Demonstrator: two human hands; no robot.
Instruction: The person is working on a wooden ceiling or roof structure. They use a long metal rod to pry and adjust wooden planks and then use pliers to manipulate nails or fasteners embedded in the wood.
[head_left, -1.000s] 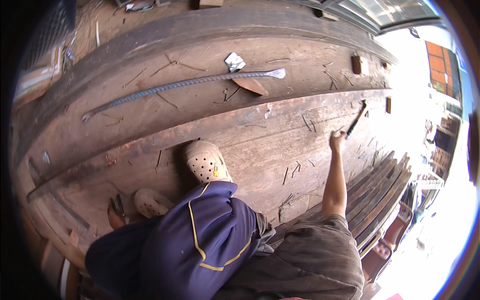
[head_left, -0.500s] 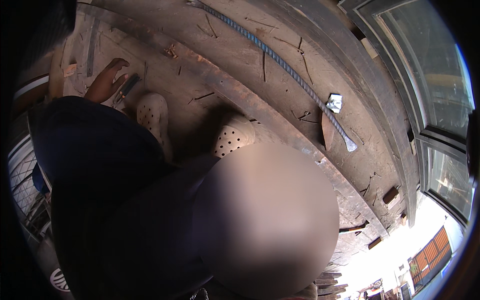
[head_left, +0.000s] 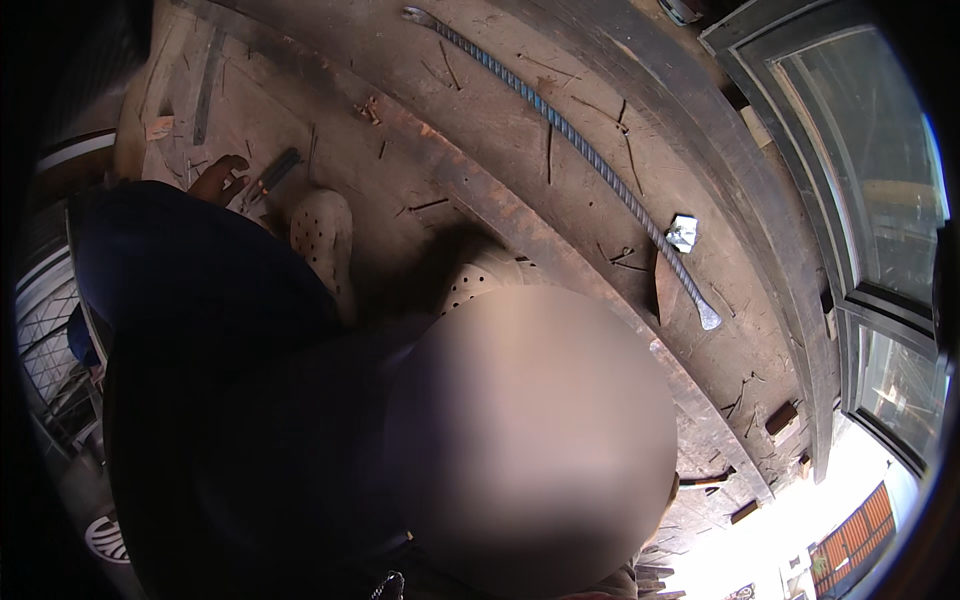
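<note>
My left hand [head_left: 218,180] shows past my dark-clothed knee [head_left: 200,260] at the upper left. Its fingers are curled but apart, with nothing visible between them. Beside it on the dusty ground lies a hand tool with dark handles and an orange part [head_left: 273,175]; its exact kind is unclear. My perforated beige shoes [head_left: 322,235] stand close by. A large blurred patch covers the lower middle. A sliver of skin [head_left: 669,500] at its right edge may belong to my right hand, whose fingers are hidden.
A rusty beam [head_left: 480,180] crosses diagonally. Beyond it lies a ribbed steel pry bar [head_left: 590,150] with a forked end and a flattened end. Bent nails [head_left: 628,258] and a crumpled silvery wrapper [head_left: 682,233] are scattered near it. Glazed metal frames [head_left: 850,170] stand at right.
My left hand has drawn back toward the knee, away from the dark-handled tool, and its fingers curl more. The whole view has shifted slightly. A sliver of skin now shows beside the blurred patch.
</note>
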